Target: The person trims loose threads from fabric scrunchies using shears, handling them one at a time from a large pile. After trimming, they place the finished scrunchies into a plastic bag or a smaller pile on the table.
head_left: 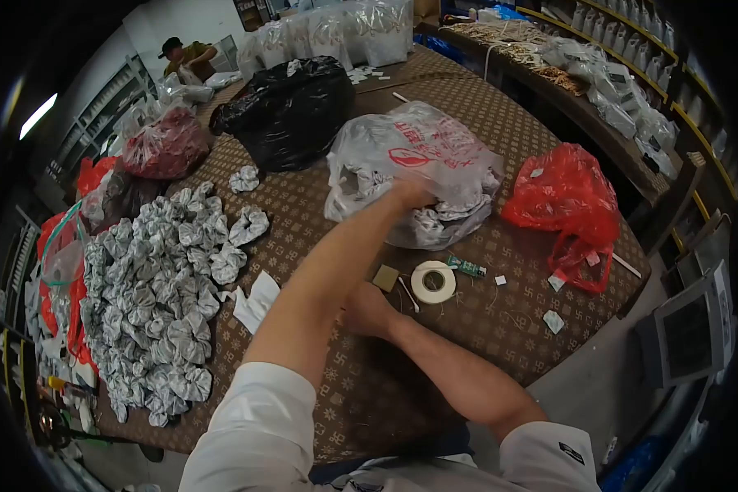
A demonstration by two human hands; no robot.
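The brown patterned table (467,328) is crowded: a pile of grey bundles (164,295) on the left, a black bag (291,111) behind and a red bag (566,205) at the right edge. The left hand (408,195) is buried in the white bag (418,152) mid-table, so I cannot tell its grip. The right hand (369,312) rests beside the tape roll (433,281), half hidden and equally unclear. Bare cloth lies along the near edge.

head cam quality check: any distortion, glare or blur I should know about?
Head view: strong fisheye, so the table bows and a black vignette fills the corners. Head view: the ceiling light is blown out, and there is glare on the clear bags at the far end. Head view: the left hand at the white plastic bag looks slightly motion-blurred; the right hand is dim and partly covered.
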